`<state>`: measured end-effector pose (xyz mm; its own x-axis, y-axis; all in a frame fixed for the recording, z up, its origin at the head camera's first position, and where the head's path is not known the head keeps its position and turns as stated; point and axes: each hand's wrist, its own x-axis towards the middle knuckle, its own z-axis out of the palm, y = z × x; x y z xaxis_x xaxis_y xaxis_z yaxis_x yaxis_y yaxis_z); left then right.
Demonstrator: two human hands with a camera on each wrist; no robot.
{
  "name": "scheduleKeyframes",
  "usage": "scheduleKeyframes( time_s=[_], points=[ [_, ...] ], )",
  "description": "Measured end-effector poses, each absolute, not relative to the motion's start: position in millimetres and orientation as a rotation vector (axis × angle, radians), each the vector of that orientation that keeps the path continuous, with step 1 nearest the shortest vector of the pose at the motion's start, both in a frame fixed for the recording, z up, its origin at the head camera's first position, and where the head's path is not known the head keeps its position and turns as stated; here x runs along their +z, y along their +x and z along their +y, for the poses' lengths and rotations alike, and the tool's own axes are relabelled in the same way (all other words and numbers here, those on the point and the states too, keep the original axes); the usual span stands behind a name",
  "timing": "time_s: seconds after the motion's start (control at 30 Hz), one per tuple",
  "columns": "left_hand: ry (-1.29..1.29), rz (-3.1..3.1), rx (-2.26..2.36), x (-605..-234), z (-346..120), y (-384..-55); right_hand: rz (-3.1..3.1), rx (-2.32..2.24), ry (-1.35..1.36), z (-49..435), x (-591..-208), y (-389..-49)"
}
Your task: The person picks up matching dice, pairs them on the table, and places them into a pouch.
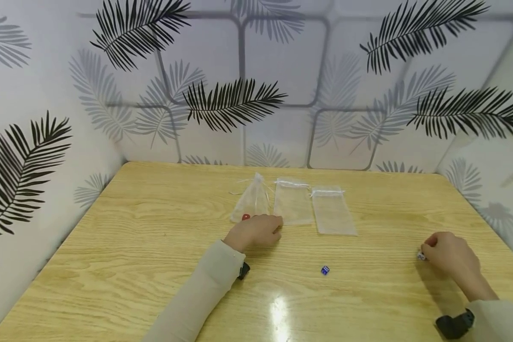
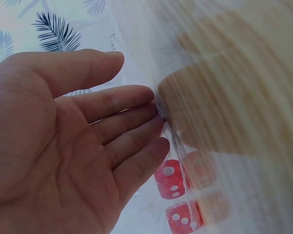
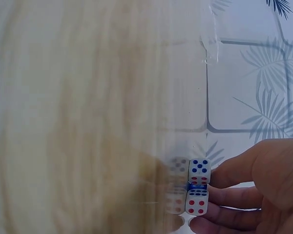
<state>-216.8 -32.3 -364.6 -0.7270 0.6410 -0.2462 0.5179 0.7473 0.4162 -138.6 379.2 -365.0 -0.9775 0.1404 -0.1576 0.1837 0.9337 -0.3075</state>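
Observation:
Beside the middle sheer white drawstring bag (image 1: 292,203), my left hand (image 1: 256,231) rests low on the tabletop, its fingers extended and fingertips down at the surface. Two red dice (image 2: 169,179) show just past its little finger in the left wrist view. My right hand (image 1: 451,251) is at the right side of the table, thumb and fingertips right at two white dice (image 3: 199,171) with blue and red pips. I cannot tell whether they pinch the dice. A blue die (image 1: 325,270) lies between the hands.
The left bag (image 1: 251,199) stands gathered at its neck, with red showing at its base. A third bag (image 1: 333,211) lies flat to the right. The wooden table (image 1: 154,213) meets a leaf-patterned backdrop (image 1: 278,128) at the back and sides.

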Motion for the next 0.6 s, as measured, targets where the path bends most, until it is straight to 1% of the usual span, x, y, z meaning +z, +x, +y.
scheduleKeyframes(
  time_s=[0.17,0.5,0.6],
  points=[
    [0.893,2.572,0.439,-364.8,-31.4,-215.8,2.955,-0.491,0.235,379.8,-367.5,-136.5],
    [0.903,2.576,0.43,-362.7,-31.2,-215.9,2.999,-0.492,0.07,375.6,-368.6,-131.6],
    [0.889,2.585,0.433,-361.5,-32.5,-217.1,3.01,-0.484,0.034,372.2,-368.3,-136.5]
  ],
)
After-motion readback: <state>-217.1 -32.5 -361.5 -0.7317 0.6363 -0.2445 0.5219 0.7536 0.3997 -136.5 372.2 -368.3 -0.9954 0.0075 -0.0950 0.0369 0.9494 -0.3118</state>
